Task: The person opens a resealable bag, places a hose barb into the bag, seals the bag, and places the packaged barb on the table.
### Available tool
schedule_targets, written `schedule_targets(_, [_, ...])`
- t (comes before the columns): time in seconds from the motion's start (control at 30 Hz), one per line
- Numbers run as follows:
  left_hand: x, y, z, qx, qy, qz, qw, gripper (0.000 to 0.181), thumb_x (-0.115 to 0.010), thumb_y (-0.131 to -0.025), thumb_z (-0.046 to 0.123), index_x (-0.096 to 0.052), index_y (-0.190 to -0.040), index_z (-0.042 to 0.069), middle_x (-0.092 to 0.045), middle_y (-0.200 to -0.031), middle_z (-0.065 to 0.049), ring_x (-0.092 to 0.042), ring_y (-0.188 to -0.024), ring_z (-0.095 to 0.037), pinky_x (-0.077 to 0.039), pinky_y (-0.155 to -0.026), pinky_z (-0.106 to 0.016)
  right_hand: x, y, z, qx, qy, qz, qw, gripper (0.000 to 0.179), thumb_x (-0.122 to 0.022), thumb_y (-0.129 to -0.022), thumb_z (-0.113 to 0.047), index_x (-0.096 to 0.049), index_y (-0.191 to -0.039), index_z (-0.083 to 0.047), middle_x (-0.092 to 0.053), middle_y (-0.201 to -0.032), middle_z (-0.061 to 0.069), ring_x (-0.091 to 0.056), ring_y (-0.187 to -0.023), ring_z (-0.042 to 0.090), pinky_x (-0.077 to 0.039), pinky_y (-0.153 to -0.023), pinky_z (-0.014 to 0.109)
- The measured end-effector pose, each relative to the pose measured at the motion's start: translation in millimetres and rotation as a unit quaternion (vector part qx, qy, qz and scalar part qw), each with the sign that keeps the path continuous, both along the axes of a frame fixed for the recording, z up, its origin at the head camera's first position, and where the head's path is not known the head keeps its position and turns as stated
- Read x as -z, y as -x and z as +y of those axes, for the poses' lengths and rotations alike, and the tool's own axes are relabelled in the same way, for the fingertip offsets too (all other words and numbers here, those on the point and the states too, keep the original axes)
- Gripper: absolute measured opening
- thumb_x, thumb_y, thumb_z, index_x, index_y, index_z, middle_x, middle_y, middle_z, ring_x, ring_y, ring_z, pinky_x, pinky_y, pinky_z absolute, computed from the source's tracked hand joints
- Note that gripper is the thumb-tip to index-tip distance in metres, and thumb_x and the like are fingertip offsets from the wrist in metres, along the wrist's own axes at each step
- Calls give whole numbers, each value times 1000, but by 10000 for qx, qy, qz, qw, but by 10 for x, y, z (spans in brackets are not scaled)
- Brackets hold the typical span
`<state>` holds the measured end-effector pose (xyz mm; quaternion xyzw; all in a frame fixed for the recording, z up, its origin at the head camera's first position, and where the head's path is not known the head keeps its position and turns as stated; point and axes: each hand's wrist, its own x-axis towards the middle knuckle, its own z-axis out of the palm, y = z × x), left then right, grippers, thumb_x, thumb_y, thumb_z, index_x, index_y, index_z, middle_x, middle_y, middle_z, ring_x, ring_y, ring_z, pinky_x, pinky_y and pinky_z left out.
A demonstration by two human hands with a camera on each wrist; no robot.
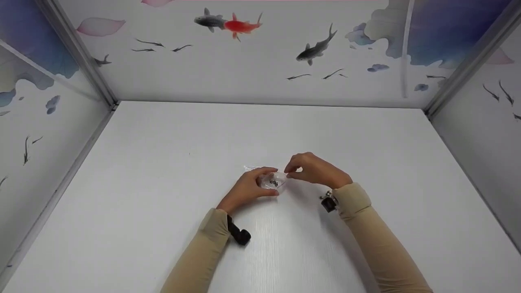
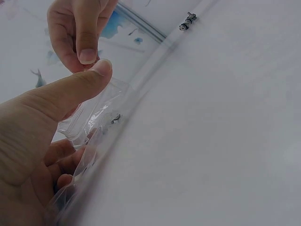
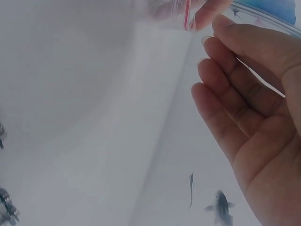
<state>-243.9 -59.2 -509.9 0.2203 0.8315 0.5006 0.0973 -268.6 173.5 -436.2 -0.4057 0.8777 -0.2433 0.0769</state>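
Observation:
A clear zip bag (image 1: pixel 281 179) with a few small dark pieces (image 1: pixel 274 183) inside is held over the middle of the table. My left hand (image 1: pixel 254 183) grips it from the left, thumb on the near side and fingers behind. The bag's plastic (image 2: pixel 94 115) bulges below the left thumb in the left wrist view. A red seal line (image 3: pixel 187 15) runs along its mouth in the right wrist view. At that edge, my right hand (image 1: pixel 313 169) pinches the bag between thumb and index finger, fingertips close to the left thumb.
The white table (image 1: pixel 163 134) spreads around both hands. Panels painted with fish (image 1: pixel 240 26) stand at the back and sides, joined by grey metal posts (image 1: pixel 77 49). A small black camera (image 1: pixel 329 203) is strapped at the right wrist, and a black strap (image 1: pixel 238 232) at the left.

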Motion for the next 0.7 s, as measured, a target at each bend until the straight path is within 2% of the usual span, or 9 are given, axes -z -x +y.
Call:
schedule_targets(0.2, [-1,6,4,-21,29,-45,10000,63,-82,-75,36,-58,-133,23,-60,-129,2,-52,-98,-13,-42,-84,-31,-19,-10,128,135,-140,26,9998,16,-71,-86,-8,-74,-101,-2,-72,-97,8,-66,-88,20,-55,-78,35])
schedule_targets(0.33, [-3,4,6,-41,37,-17,10000,64,-82,-75,36,-58,-132,23,-60,-131,2,-52,-99,-14,-42,-86,-32,-37,-26,222,266,-261,-167,9992,17,-72,-85,-7,-74,-101,-2,-72,-97,7,-66,-89,20,-55,-79,36])
schedule_targets(0.63, [-1,7,4,-83,110,12,9999,65,-83,-74,36,-59,-132,24,-61,-126,2,-48,-87,-12,-40,-76,-28,-78,-64,433,634,-561,-693,9940,19,-72,-86,-9,-74,-103,-5,-72,-100,5,-65,-91,17,-54,-82,35])
schedule_targets(0.7, [-1,8,3,-81,138,44,9999,65,-83,-74,37,-58,-132,25,-63,-118,0,-47,-82,-12,-39,-73,-27,-90,-77,475,725,-610,-852,9918,19,-72,-85,-10,-74,-103,-5,-72,-101,4,-65,-91,17,-53,-82,35])
